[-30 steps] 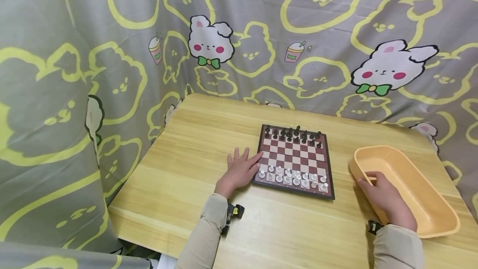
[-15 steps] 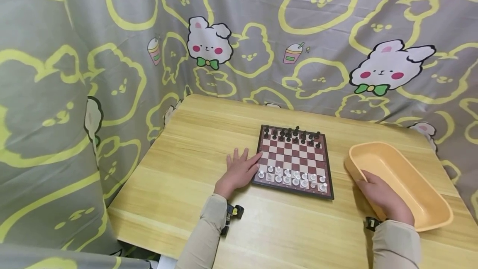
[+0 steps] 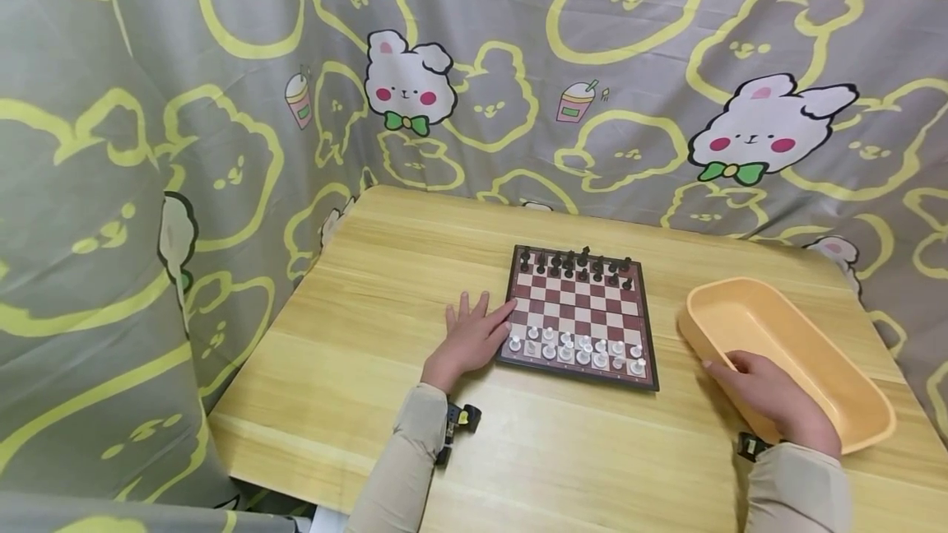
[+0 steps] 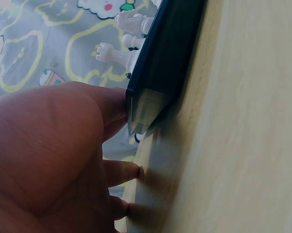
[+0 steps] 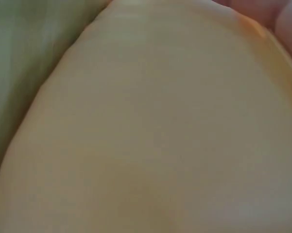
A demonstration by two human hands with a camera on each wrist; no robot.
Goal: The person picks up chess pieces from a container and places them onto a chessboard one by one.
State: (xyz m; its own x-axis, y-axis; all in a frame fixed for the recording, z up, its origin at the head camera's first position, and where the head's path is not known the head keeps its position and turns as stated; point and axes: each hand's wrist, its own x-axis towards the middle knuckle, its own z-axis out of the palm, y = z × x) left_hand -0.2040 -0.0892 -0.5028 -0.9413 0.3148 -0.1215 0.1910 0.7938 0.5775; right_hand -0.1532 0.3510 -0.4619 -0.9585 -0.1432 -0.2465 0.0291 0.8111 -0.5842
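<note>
In the head view a chessboard lies on the wooden table, black pieces along its far side and clear white ones along the near side. My left hand is spread flat at the board's left edge, its thumb side touching it. The left wrist view shows this hand right at the corner of the board's dark side. To the right, my right hand grips the near-left rim of a yellow plastic bin. The bin's outer wall fills most of the right wrist view, fingers at its upper right.
The light wooden table reaches to a grey curtain with rabbit and yellow outline prints. This curtain closes off the back and left side. The bin stands near the table's right edge, a short gap away from the board.
The bin has shifted slightly left, toward the board. My right hand has since slid a little nearer along its rim. The left hand stays at the board's edge.
</note>
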